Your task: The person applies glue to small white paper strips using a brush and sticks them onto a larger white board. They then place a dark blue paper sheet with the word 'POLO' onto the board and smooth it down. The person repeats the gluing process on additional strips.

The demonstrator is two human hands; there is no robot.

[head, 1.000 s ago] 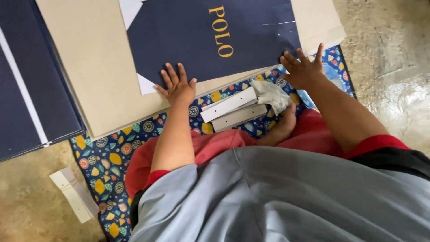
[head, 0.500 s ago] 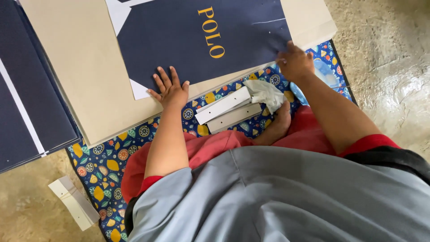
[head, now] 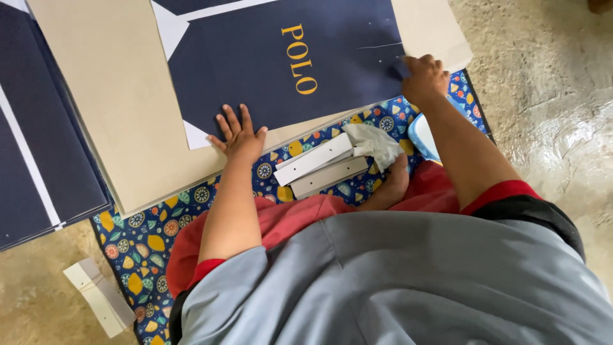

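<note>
Two hands work one navy sheet [head: 281, 64] lying on a tan board [head: 115, 115]: the left hand [head: 239, 135] presses flat, fingers spread, on its near corner; the right hand [head: 423, 78] curls closed at its right edge. Two white strips [head: 319, 167] lie on one patterned mat [head: 147, 236], beside one crumpled cloth [head: 377, 144].

A navy sheet [head: 281, 70] with yellow lettering is shown on tan board [head: 115, 108]. The mat [head: 147, 236] is patterned blue with yellow and orange fruit shapes. White strips [head: 316, 163] and pale cloth [head: 377, 144] are seen.
</note>
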